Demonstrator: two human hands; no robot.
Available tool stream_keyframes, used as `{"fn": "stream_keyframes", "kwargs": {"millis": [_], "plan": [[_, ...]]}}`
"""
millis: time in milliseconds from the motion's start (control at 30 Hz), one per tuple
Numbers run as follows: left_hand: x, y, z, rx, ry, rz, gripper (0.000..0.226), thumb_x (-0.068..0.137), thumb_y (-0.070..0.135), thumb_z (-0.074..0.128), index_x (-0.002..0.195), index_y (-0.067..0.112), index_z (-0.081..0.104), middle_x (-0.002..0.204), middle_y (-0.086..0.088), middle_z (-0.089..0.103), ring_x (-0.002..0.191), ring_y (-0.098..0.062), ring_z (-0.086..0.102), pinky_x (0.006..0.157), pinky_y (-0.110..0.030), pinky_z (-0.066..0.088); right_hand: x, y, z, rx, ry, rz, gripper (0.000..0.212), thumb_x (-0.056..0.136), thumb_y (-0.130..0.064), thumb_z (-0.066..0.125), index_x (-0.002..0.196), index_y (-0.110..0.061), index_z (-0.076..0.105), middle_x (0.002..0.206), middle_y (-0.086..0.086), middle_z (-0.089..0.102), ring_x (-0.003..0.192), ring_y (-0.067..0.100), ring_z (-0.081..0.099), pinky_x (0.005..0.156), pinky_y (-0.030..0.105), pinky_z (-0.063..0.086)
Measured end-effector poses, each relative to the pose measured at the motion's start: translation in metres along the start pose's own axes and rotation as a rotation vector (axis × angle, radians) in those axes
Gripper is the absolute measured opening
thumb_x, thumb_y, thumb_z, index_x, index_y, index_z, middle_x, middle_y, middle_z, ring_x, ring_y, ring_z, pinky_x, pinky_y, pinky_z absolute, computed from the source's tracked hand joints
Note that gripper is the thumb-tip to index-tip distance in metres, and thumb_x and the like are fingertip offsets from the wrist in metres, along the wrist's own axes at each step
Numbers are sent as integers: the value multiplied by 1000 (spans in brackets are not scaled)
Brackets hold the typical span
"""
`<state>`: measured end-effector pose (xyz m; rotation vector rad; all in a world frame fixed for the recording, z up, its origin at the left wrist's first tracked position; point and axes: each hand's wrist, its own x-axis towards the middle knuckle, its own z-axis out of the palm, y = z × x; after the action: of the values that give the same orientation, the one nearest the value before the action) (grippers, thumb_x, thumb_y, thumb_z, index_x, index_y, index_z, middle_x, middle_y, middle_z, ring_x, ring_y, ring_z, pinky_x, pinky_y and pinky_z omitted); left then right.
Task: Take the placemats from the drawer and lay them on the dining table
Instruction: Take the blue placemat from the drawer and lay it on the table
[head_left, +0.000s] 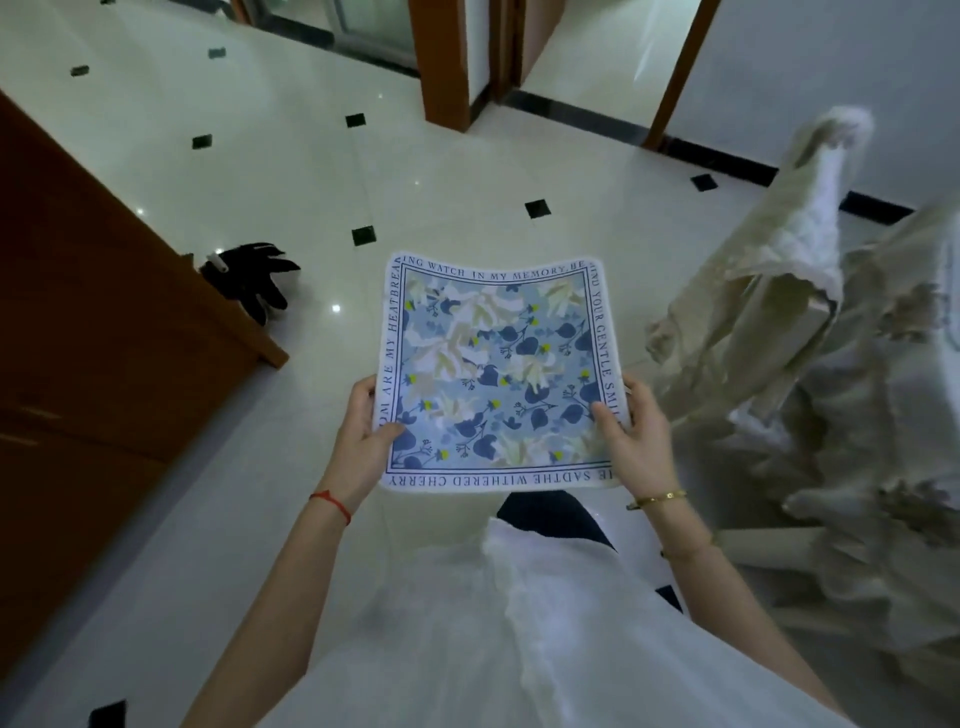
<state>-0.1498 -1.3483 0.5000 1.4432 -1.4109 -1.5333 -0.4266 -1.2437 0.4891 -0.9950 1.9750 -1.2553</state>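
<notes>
A square placemat (496, 364) with a blue floral print and a lettered white border is held flat above the floor in front of me. My left hand (363, 441) pinches its near left edge, thumb on top. Gripping the near right edge, again thumb on top, is my right hand (636, 441). Whether more than one mat is in the stack cannot be told. Neither the drawer nor the dining table top is in sight.
A brown wooden cabinet (104, 338) stands at the left, with a dark object (254, 280) on the floor at its corner. Chairs in cream covers (779, 312) crowd the right side. Glossy tiled floor (311, 182) stretches ahead to wooden door frames (447, 62).
</notes>
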Motion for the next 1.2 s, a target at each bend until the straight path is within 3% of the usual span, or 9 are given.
{"fn": "stream_keyframes", "kwargs": {"millis": [267,433,567,733,867,1033,1133,1200], "plan": [[164,46,51,55,-141,13,52,85,-15,47,123,21,44,112,5,62,107,-26,61,90,-47,53,135,11,2,3,130,69,32,90,-10,61,114,-29,50,99,-13,66,91,3,64,86,36,53],[276,96,107,76,-210,18,53,86,-13,47,120,29,45,109,10,63,101,-19,63,89,-47,53,247,15,-22,49,189,107,29,91,-11,61,117,-19,52,105,-7,68,97,11,66,89,45,53],[365,146,157,89,-263,37,54,87,-11,49,116,34,44,110,7,62,105,-26,62,87,-49,54,339,2,-52,53,245,113,31,91,-11,61,117,-24,51,106,-11,67,98,7,65,88,35,53],[456,196,212,121,-335,50,55,87,-9,49,112,39,46,110,4,64,102,-25,64,86,-50,54,433,-10,-81,47,307,106,30,92,-8,59,118,-18,51,107,-6,65,99,6,63,84,22,51],[526,226,261,121,-404,57,51,88,-11,47,119,29,43,112,4,63,103,-26,63,84,-46,56,500,-2,-102,72,380,142,35,92,-9,59,124,-13,50,113,-1,65,102,8,63,87,27,52],[623,255,326,153,-503,74,52,86,-9,49,115,34,45,113,5,63,104,-24,63,83,-40,55,589,12,-121,107,463,209,37,92,-7,58,128,-9,47,107,-15,63,94,-7,62,84,21,52],[684,277,369,173,-563,97,51,82,-1,53,112,40,47,114,7,63,105,-21,63,86,-42,54,650,20,-138,101,521,227,36,91,-8,59,126,-12,49,104,-16,64,95,-5,62,86,27,52],[724,296,399,184,-600,112,53,87,-7,50,111,40,46,114,7,63,104,-20,63,86,-42,55,691,20,-152,104,554,241,35,92,-9,59,125,-15,49,104,-16,65,95,-3,63,85,28,53]]}}
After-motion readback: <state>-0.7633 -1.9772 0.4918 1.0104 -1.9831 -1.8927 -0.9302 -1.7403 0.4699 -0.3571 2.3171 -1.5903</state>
